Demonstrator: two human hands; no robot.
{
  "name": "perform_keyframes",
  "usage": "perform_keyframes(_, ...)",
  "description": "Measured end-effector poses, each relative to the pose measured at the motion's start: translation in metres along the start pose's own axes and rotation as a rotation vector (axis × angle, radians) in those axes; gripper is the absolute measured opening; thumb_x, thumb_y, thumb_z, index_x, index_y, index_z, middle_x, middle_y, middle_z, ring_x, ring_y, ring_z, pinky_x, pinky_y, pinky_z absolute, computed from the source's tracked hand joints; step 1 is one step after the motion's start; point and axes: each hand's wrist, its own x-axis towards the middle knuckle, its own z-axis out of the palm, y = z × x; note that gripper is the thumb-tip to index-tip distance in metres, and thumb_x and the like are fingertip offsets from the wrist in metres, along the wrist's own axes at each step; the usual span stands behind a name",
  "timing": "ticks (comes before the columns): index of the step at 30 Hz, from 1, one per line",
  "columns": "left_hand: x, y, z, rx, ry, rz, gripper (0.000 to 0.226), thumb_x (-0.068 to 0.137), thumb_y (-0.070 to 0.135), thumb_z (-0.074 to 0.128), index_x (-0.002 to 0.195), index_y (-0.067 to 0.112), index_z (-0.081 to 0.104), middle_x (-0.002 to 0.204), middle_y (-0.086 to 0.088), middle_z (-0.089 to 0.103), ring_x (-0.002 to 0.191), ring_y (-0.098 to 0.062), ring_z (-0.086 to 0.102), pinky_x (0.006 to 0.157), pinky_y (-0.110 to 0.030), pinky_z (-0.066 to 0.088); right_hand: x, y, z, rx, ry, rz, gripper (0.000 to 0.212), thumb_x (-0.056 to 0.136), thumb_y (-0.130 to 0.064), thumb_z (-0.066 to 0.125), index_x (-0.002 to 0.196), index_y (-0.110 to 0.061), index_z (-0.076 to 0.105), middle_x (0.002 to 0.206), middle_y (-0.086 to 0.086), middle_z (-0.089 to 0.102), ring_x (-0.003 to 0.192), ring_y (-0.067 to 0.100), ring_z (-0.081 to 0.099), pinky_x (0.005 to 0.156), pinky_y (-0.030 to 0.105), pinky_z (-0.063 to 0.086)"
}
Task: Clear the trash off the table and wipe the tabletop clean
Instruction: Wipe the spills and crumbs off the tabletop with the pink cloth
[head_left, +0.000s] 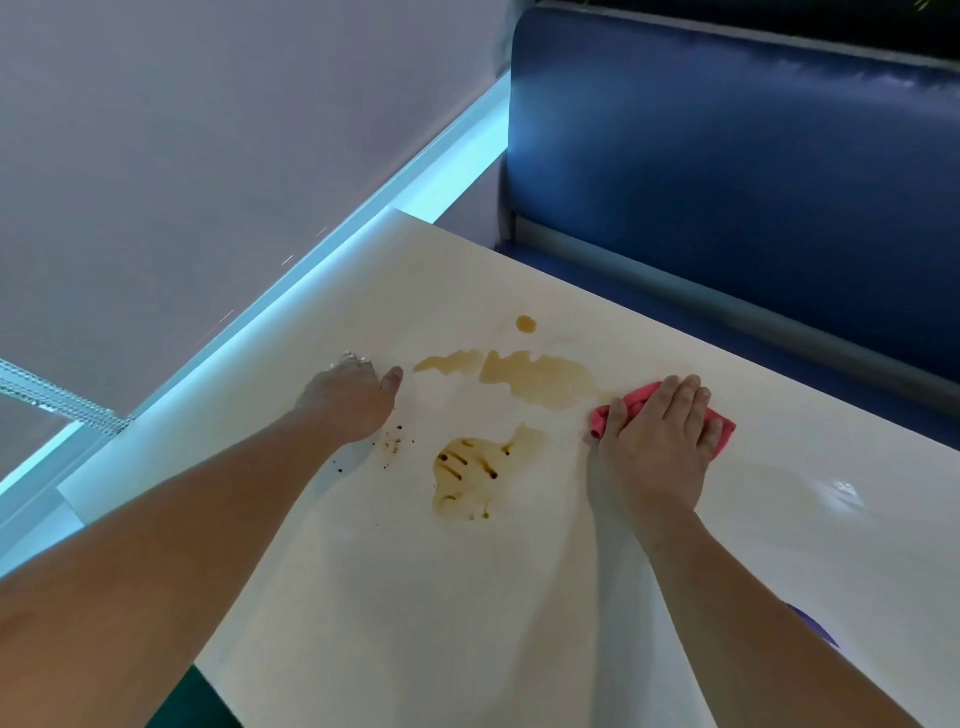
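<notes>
Head view. White tabletop (467, 623), several brown liquid stains. Landmark for all positions: the long brown spill (540, 376).

- Right hand (657, 441): just right of the spill. Fingers straight and together, palm down, pressing a pink cloth (724, 428) flat on the top. The cloth's near corner touches, or almost touches, the spill's right end.
- Left hand (353, 400): left of the spill, apart from it. Fingers curled over a crumpled whitish scrap (353, 358); only its edge shows beyond the knuckles, material not identifiable. Thumb out, pointing toward the spill.
- Streaked brown patch (478, 473): nearer the person than the spill, between the two hands, with darker lines in it.
- Small round drop (525, 323): beyond the spill.
- Dark specks (392, 444): left of the spill, by the left wrist.
- Blue bench seat (727, 156): beyond the spill, past the table's far edge.

Judgement: trash pickup looks nearly finished (the scrap in hand is the only piece seen); wiping is at its start, since every stain is still wet and whole.

Next move calls for dragging the cloth leftward through the spill under steady pressure, then back over the streaked patch and specks. The thin cloth may smear rather than soak, so it may need refolding.
</notes>
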Motion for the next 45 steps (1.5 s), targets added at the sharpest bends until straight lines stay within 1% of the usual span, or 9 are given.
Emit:
perform_keyframes(4,0.005,-0.001,-0.005,0.107,-0.003,0.053,0.063,0.108,0.045,0.019,0.140,0.002,0.053,0.149,-0.017,0.050,0.140,-0.027,0.044,0.110,-0.038,0.036,0.008,-0.007,0.002,-0.092,-0.036,-0.108,0.069,0.107,-0.045,0.013,0.161,-0.004,0.002,0.170,0.013,0.002,0.157,0.029,-0.001,0.127,0.048,0.004)
perform_keyframes(13,0.005,0.001,-0.004,0.147,0.022,0.034,0.054,0.103,0.041,0.039,0.141,0.005,0.049,0.148,-0.013,0.048,0.135,-0.026,0.047,0.107,-0.036,0.038,0.015,0.009,-0.003,-0.145,-0.111,-0.304,0.064,0.107,-0.040,0.014,0.163,-0.010,0.001,0.171,0.006,-0.005,0.157,0.021,-0.007,0.128,0.042,0.000)
perform_keyframes(22,0.009,0.006,-0.005,0.100,0.041,0.024,0.095,0.077,0.089,0.045,0.127,0.010,0.060,0.128,-0.009,0.058,0.116,-0.024,0.054,0.087,-0.035,0.039,0.046,-0.012,-0.006,-0.163,-0.187,-0.428,0.065,0.106,-0.039,0.022,0.163,-0.014,0.004,0.171,0.005,-0.004,0.157,0.023,-0.007,0.128,0.044,-0.001)
perform_keyframes(25,0.002,0.007,-0.003,0.063,0.027,0.031,0.109,0.066,0.095,0.053,0.136,0.011,0.052,0.135,-0.010,0.053,0.125,-0.026,0.050,0.095,-0.037,0.042,0.040,-0.008,-0.011,-0.221,-0.139,-0.384,0.064,0.102,-0.041,0.041,0.159,-0.019,0.023,0.166,0.011,0.011,0.153,0.036,0.012,0.126,0.045,0.010)
perform_keyframes(28,-0.001,0.008,-0.003,0.042,0.045,0.075,0.102,0.065,0.092,0.059,0.134,0.017,0.053,0.129,-0.007,0.057,0.126,-0.024,0.048,0.095,-0.037,0.039,0.025,-0.003,-0.012,-0.149,-0.082,-0.312,0.063,0.098,-0.037,0.050,0.155,-0.017,0.033,0.154,0.009,0.030,0.142,0.029,0.029,0.122,0.043,0.026)
perform_keyframes(32,0.005,0.009,-0.006,0.043,0.025,0.062,0.103,0.061,0.095,0.059,0.128,0.016,0.055,0.122,-0.007,0.057,0.119,-0.024,0.051,0.091,-0.036,0.040,0.032,-0.014,-0.005,-0.026,0.005,-0.245,0.057,0.105,-0.035,0.031,0.156,-0.011,0.028,0.157,0.007,0.033,0.148,0.028,0.027,0.126,0.044,0.017)
perform_keyframes(35,0.004,0.008,-0.003,0.037,0.040,0.051,0.108,0.062,0.095,0.057,0.132,0.013,0.053,0.127,-0.009,0.055,0.121,-0.025,0.050,0.094,-0.038,0.042,0.039,-0.033,-0.001,-0.011,-0.018,-0.329,0.056,0.108,-0.040,0.022,0.154,-0.012,0.032,0.156,0.008,0.036,0.148,0.028,0.030,0.125,0.046,0.021)
perform_keyframes(40,0.000,0.007,-0.002,0.031,0.034,0.053,0.110,0.063,0.094,0.059,0.138,0.013,0.050,0.131,-0.010,0.052,0.124,-0.026,0.050,0.097,-0.038,0.042,0.025,-0.020,0.000,0.025,-0.083,-0.451,0.051,0.107,-0.036,0.033,0.152,-0.016,0.041,0.150,0.006,0.033,0.141,0.027,0.035,0.119,0.046,0.033)
perform_keyframes(45,0.000,0.009,-0.003,0.051,0.020,0.048,0.112,0.063,0.095,0.057,0.138,0.012,0.050,0.129,-0.010,0.052,0.123,-0.026,0.049,0.097,-0.037,0.043,0.030,0.012,-0.008,-0.008,-0.006,-0.377,0.048,0.101,-0.027,0.045,0.147,-0.012,0.049,0.140,0.007,0.039,0.129,0.030,0.040,0.111,0.047,0.040)
